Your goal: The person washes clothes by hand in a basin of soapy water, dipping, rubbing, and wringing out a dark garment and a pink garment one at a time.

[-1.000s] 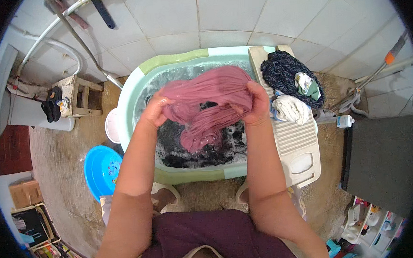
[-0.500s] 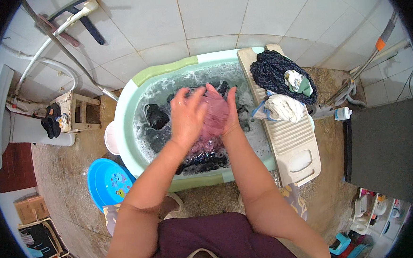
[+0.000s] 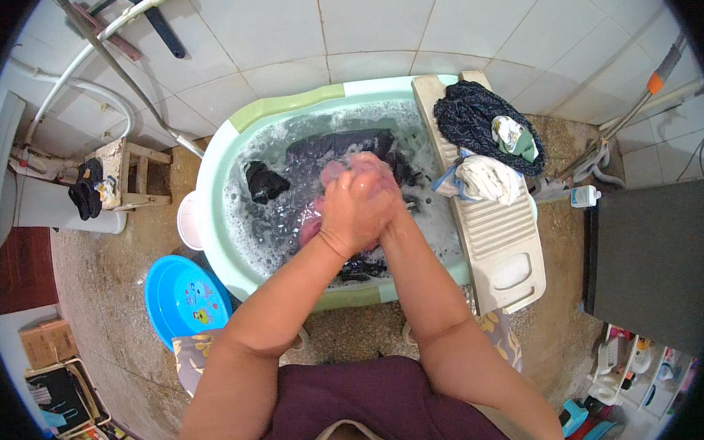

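Over a pale green tub (image 3: 214,180) of sudsy water, my two hands press together around a wet pink cloth (image 3: 311,229). My left hand (image 3: 355,208) lies on top with its fingers closed over the cloth. Mostly hidden behind it, my right hand (image 3: 391,205) closes on the same cloth from the other side. Part of the cloth shows beyond the fingers, and another part trails down toward the water at the left. Dark garments soak around it, among them a black piece (image 3: 265,182) at the left and a dark cloth (image 3: 339,145) beyond my hands.
Across the tub's right end lies a beige washboard (image 3: 495,247), bearing a dark patterned garment (image 3: 475,116) and white cloths (image 3: 486,179). A blue basin (image 3: 172,304) stands on the floor at the left, near a small wooden stool (image 3: 141,172). A white bottle (image 3: 584,196) is at the right.
My hands have come together, from spread on either side of the pink cloth to squeezing it between them. More of the dark cloth beyond them now shows.
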Action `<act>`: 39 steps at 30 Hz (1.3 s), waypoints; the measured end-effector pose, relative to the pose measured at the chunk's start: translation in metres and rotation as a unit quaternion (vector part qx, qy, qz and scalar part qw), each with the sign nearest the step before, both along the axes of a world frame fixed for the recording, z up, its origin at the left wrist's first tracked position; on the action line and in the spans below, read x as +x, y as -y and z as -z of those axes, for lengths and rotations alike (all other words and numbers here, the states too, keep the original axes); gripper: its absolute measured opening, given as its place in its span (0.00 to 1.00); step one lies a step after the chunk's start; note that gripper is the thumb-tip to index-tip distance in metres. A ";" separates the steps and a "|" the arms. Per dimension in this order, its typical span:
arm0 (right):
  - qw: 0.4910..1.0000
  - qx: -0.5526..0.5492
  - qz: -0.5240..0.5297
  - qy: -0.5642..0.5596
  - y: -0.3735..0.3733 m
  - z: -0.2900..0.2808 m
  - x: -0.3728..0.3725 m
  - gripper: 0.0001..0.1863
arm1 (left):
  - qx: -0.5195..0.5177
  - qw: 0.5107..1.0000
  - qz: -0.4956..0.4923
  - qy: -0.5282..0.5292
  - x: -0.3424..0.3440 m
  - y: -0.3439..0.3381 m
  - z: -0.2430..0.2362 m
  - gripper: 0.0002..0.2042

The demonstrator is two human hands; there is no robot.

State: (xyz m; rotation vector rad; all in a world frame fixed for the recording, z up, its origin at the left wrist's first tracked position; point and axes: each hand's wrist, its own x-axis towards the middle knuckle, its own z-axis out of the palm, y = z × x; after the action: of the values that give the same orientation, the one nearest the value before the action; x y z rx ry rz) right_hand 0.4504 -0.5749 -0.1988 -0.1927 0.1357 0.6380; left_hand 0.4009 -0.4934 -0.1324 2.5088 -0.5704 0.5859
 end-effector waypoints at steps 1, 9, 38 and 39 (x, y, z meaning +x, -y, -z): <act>0.998 -0.066 0.015 0.003 -0.003 0.006 0.002 0.13 | 0.000 1.000 -0.001 0.000 0.006 -0.001 -0.010 0.07; 0.874 -0.479 -0.027 0.077 -0.021 -0.046 -0.015 0.19 | -0.195 0.935 -0.149 -0.255 0.057 -0.079 0.025 0.18; 0.602 -0.702 -0.169 0.342 0.024 0.098 -0.005 0.16 | 0.023 0.829 -0.052 -0.556 -0.015 -0.165 0.125 0.18; 0.595 -0.707 -0.162 0.345 0.034 0.087 -0.002 0.16 | 0.020 0.835 -0.048 -0.548 -0.009 -0.161 0.111 0.18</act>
State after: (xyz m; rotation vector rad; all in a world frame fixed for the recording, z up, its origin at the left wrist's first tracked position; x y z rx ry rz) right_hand 0.4487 -0.6093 -0.2856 -2.0657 -0.1963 0.6356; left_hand 0.3920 -0.3324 -0.2436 2.4005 0.0038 -0.8453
